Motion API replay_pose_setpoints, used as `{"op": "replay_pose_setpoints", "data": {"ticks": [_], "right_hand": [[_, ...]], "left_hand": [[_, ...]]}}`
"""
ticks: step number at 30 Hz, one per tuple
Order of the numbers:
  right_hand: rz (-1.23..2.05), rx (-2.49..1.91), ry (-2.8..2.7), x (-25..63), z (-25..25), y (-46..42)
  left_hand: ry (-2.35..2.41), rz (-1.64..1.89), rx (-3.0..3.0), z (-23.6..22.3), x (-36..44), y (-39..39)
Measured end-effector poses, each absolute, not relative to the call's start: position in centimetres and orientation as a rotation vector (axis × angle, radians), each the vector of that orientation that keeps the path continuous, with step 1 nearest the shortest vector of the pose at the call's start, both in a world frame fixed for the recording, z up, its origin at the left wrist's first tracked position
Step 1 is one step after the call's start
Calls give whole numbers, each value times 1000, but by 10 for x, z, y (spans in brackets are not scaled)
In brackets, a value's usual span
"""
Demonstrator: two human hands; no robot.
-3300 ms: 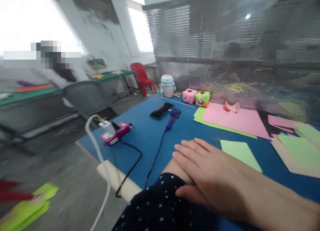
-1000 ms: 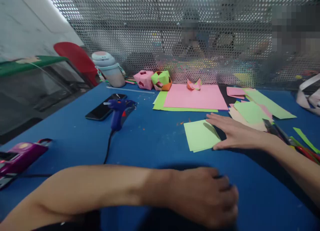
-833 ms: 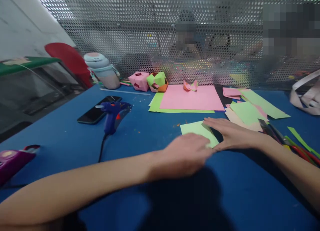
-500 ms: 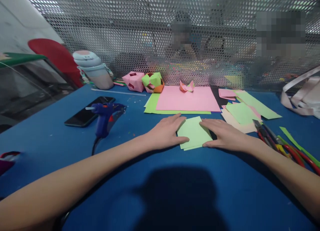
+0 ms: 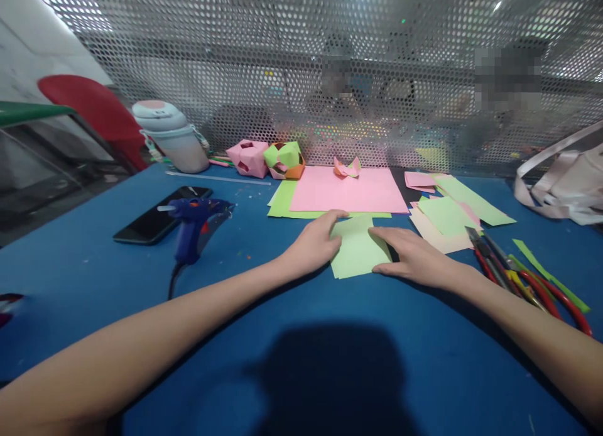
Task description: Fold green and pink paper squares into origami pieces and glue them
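A roughly square stack of light green paper [image 5: 359,250] lies on the table between my hands. My left hand [image 5: 313,242] grips its left edge, with the fingers bent and the thumb at the side of the paper. On the opposite side, my right hand [image 5: 412,252] holds the right edge between its fingertips and thumb, and a dark gap shows inside the curve of that hand. Beyond the paper lies a pink sheet [image 5: 346,194] on top of a bright green sheet [image 5: 281,203]. A small folded pink and orange piece [image 5: 347,168] rests on the pink sheet.
To the left are a blue glue gun [image 5: 189,232], a black phone [image 5: 151,225] and a bottle [image 5: 175,141]. Folded paper shapes, one pink [image 5: 249,158] and one green-orange [image 5: 286,159], stand near the perforated screen [image 5: 292,78]. Right: loose paper [image 5: 447,215], red-handled scissors [image 5: 560,298], a cutter [image 5: 485,257].
The two offset light green sheets now line up more closely. My left thumb has drawn back from the paper's top to its left edge. The view has shifted slightly.
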State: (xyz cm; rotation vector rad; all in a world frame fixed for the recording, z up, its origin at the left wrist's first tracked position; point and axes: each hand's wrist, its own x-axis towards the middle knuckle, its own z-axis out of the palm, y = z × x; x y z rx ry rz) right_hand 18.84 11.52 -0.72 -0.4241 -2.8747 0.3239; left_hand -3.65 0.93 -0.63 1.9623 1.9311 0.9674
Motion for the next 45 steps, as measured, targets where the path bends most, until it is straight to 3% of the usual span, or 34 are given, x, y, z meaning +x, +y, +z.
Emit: {"op": "replay_pose_setpoints", "data": {"ticks": [6,13,17,21,27,31,35,40,45], "right_hand": [[460,-461,-2757,188,-13,118],[916,-626,-2355,177,-14,110],[607,-668,-2319,188,-4,135],[182,-746,-2313,209,-4,180],[130,-777,-2303,212,7,177],[694,-828,-2305,193,23,126],[1044,-793,-2330,182,20,100],[1220,-847,-2377,188,10,112],[1168,-855,-2418,193,9,110]], "left_hand": [[1566,1642,1120,-12,-52,21],[1382,1735,889,-25,-52,22],[1348,1754,848,-21,-49,21],[1341,1746,840,-19,-48,21],[1330,1686,837,-15,-40,17],[1297,1589,837,-14,-23,8],[1369,1430,974,-11,-10,-4],[1597,1172,1535,-7,-14,-7],[1694,1044,1728,-13,-18,-4]]}}
